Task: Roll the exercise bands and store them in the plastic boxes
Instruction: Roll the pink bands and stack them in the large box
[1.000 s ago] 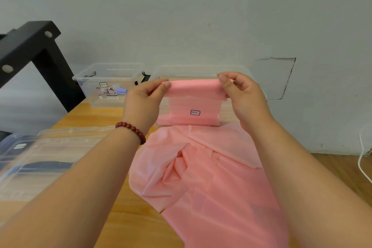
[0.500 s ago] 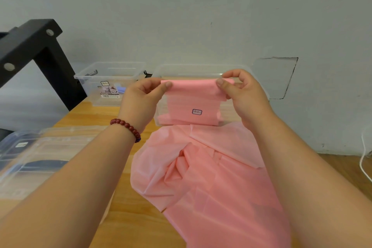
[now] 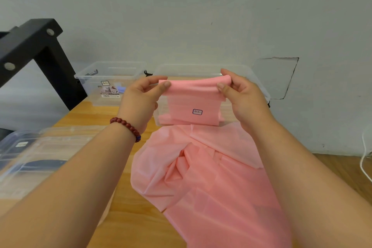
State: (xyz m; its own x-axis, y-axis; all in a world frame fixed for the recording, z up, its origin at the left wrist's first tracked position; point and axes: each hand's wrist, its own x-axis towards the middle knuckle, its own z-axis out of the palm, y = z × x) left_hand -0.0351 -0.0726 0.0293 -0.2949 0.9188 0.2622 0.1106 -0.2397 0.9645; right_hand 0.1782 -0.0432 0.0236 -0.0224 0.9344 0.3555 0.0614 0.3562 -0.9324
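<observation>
Pink band (image 3: 194,89), seemingly taut, between fingers (image 3: 164,85)

Forearms reach forward; left hand (image 3: 141,99) and right hand (image 3: 244,96), raised, each pinch the pink band (image 3: 194,90).

Pale grey wall (image 3: 181,6) with a cut patch (image 3: 275,78), black frame (image 3: 30,46) left, wooden table (image 3: 130,223); perhaps a white cable (image 3: 362,159) right.

both hands hold the thin pink stretchy exercise band (image 3: 193,104) up by its top edge; the left hand (image 3: 138,102) pinches one end, the right hand (image 3: 243,94) pinches the other; below the fingers the band drapes onto the light wooden table (image 3: 124,219); just behind the fingers stands a clear plastic storage box (image 3: 255,80)
</observation>
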